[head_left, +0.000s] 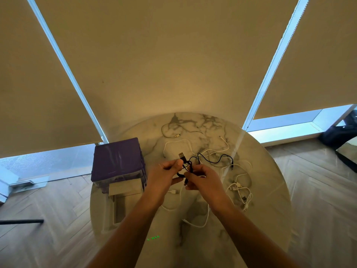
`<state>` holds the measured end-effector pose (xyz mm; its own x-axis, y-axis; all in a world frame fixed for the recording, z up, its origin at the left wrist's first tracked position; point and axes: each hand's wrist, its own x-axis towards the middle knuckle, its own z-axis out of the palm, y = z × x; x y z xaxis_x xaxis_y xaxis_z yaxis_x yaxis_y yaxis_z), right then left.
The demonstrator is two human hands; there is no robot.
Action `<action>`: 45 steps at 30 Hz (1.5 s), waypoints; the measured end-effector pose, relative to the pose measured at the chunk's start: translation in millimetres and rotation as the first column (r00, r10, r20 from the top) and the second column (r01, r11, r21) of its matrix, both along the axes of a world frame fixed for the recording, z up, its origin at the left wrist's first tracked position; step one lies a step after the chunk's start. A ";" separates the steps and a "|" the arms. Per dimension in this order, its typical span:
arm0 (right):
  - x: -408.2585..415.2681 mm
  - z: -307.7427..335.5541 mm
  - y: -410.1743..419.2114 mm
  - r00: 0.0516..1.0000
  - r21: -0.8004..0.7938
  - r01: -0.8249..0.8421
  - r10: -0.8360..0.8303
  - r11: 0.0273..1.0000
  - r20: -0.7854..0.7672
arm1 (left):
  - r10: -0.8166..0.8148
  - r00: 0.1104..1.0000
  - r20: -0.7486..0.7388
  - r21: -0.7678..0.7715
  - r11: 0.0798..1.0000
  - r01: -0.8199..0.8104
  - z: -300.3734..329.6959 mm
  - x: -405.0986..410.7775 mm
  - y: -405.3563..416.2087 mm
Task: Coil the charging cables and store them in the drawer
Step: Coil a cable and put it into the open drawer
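Above the round marble table (266,190) my left hand (165,176) and my right hand (202,178) both grip a black charging cable (216,161). Its USB plug sticks up beside my left thumb, a few loops bunch between the hands, and the free end trails right down to the tabletop. Several white cables (240,191) lie loose across the table, some behind my hands and some to the right. A purple-topped drawer unit (117,157) stands at the table's left, with one drawer (125,198) pulled out toward me.
Beige roller blinds cover the windows behind the table. Herringbone wood floor surrounds the table. A dark bag (340,134) lies on the floor at the far right. A black bar (21,221) juts in at the left.
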<state>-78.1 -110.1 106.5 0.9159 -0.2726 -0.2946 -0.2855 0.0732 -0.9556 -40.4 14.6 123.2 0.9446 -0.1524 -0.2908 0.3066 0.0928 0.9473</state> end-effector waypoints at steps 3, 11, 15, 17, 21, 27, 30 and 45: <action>-3.5 -1.1 -0.1 0.999 -0.031 -0.031 0.030 0.999 -0.021 | 0.014 1.000 0.008 0.007 1.000 -0.014 -1.4 0.7 1.3; -5.2 -3.9 -13.0 0.996 -0.247 -0.017 -0.006 0.969 -0.093 | -0.179 0.971 -0.160 -0.015 0.984 0.179 -9.2 3.4 7.1; -4.2 -2.4 -15.8 0.997 -0.331 -0.028 0.002 0.943 -0.079 | -0.163 0.966 -0.199 0.024 0.985 0.171 -8.6 4.6 6.6; -3.5 -0.6 -15.6 0.998 -0.336 -0.037 0.017 0.941 -0.061 | -0.133 0.971 -0.200 0.029 0.990 0.142 -7.5 4.1 5.1; -2.9 3.3 -15.3 0.997 -0.364 -0.074 0.066 0.928 -0.036 | -0.090 0.982 -0.166 0.032 0.995 0.096 -4.3 4.3 3.0; -2.3 4.7 -15.9 0.984 -0.526 -0.164 0.177 0.834 -0.027 | -0.055 0.990 -0.129 0.027 0.998 0.059 -4.6 4.4 5.8; -0.4 3.7 -15.6 0.984 -0.551 -0.155 0.175 0.820 -0.018 | -0.055 0.987 -0.149 0.001 0.998 0.056 -5.6 4.3 6.8; 2.3 -4.7 -9.3 0.989 -0.511 -0.124 0.148 0.851 0.007 | -0.013 0.982 -0.190 -0.036 0.999 0.006 -14.9 3.5 14.2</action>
